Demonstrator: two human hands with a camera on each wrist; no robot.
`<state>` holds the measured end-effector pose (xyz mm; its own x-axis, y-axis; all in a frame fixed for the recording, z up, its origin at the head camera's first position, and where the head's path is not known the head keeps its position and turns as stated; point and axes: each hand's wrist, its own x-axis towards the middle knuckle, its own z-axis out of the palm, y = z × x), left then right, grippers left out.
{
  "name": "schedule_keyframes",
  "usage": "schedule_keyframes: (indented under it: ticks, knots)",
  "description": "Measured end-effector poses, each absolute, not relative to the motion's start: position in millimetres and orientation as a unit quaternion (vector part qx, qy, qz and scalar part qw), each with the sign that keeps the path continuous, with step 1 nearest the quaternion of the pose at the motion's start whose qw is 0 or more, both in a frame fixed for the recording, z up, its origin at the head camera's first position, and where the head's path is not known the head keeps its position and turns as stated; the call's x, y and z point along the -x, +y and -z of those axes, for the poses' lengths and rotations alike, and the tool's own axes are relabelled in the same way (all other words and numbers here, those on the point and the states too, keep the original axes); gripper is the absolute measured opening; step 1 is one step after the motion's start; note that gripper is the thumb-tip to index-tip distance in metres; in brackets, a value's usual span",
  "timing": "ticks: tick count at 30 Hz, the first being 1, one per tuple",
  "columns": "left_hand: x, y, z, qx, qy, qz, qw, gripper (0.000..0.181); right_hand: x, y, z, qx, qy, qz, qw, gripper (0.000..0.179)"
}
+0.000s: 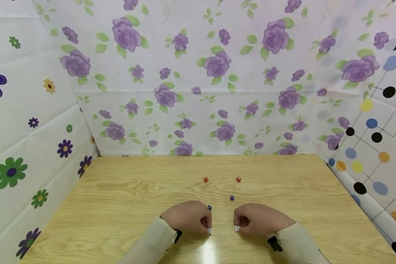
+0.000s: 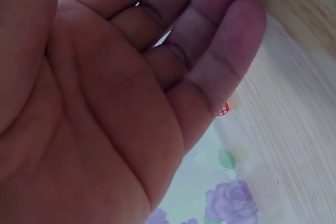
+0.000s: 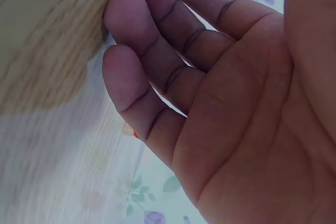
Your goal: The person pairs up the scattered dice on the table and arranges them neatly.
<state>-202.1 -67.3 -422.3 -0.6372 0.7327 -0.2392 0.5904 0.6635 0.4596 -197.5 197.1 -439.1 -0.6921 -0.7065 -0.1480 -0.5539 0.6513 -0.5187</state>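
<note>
On the wooden surface (image 1: pixel 125 194), nearer me than the blue dice (image 1: pixel 232 198) and red dice (image 1: pixel 238 179), fingers of my left hand (image 1: pixel 192 217) pinch one white die (image 1: pixel 209 231), my right hand (image 1: pixel 260 220) another white die (image 1: pixel 237 228); I seem to be placing both, next calling for gentle release.

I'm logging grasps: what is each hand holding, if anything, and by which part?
The left hand pinches one white die, the right hand another white die; which faces are gripped cannot be told.
</note>
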Motion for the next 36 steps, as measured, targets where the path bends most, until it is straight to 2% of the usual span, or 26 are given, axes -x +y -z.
schedule_keyframes:
  ticks: [22, 36]
  knots:
    - [199.5, -64.0, 424.9, -0.387, 0.889, -0.162, 0.184, 0.014, 198.2, 193.1, 444.1, 0.373, 0.874, 0.248, 0.189, 0.013]
    - [194.3, -61.3, 420.2, -0.371, 0.897, -0.154, 0.185, 0.016, 193.6, 190.9, 437.4, 0.352, 0.881, 0.243, 0.203, 0.013]
